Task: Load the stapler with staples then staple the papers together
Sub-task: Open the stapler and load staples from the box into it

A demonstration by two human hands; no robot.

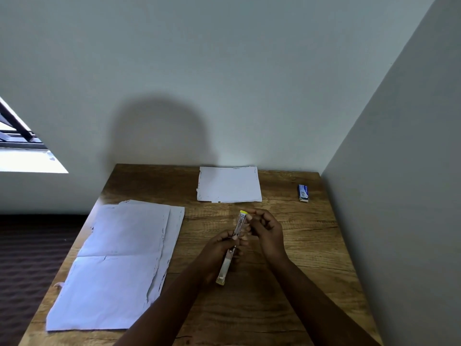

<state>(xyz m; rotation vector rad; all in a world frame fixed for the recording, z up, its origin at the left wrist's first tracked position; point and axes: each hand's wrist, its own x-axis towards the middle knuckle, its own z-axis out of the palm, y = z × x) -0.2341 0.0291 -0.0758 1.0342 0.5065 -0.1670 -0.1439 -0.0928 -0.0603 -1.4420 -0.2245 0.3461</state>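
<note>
While only the head view is given, it shows enough: both hands meet over the middle of the wooden desk (287,303), holding the stapler (233,245) up off the surface, swung open into one long thin strip running from near the body out toward the wall, yellow tip at the far end. Left hand (219,255) is curled around the near half, fingers closed on the body. Right hand (265,227) is up at the far half by the yellow tip, fingertips bunched in a pinch against the rail; whether a staple strip sits in that pinch is too small to tell. Judgement: loading step, channel open, stapling not started. Handling: stapler looks small, light, rigid, metal rail probably slick, hinge floppy when open, so best held by the body sides near the hinge as the left hand does, keeping fingertips clear of the spring pusher. Staple strips would be brittle and snap if bent, so pinch them by the long sides. Papers: a large loose stack (117,265) lies flat on the desk's left part, edges ragged and misaligned, floppy, needs squaring up before stapling; a smaller sheet pile (229,184) lies at the far edge against the wall. Containers: a small blue staple box (303,193) sits far right on the desk, well apart from the hands; open or closed and contents not visible.
</note>
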